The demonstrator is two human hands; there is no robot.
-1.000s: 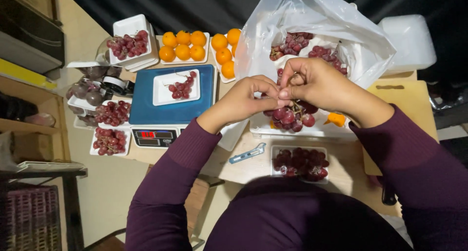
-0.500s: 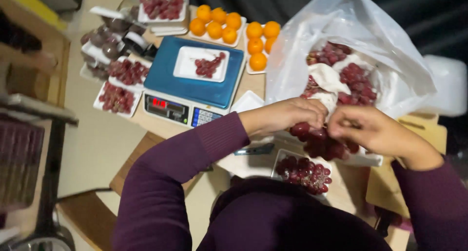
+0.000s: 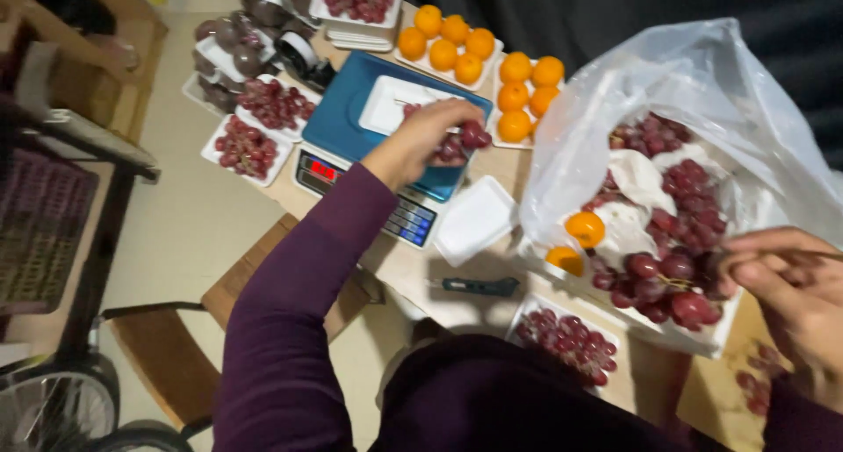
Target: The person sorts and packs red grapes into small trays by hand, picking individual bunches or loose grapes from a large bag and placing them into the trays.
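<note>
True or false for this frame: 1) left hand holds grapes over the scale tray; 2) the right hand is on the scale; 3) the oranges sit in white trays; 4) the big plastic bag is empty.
1) True: the left hand holds a small bunch of grapes over the white tray on the blue scale.
2) False: the right hand is beside the plastic bag.
3) True: oranges sit in white trays.
4) False: the bag holds red grapes.

Glossy red grapes (image 3: 463, 141), crinkled clear plastic bag (image 3: 702, 92)
</note>
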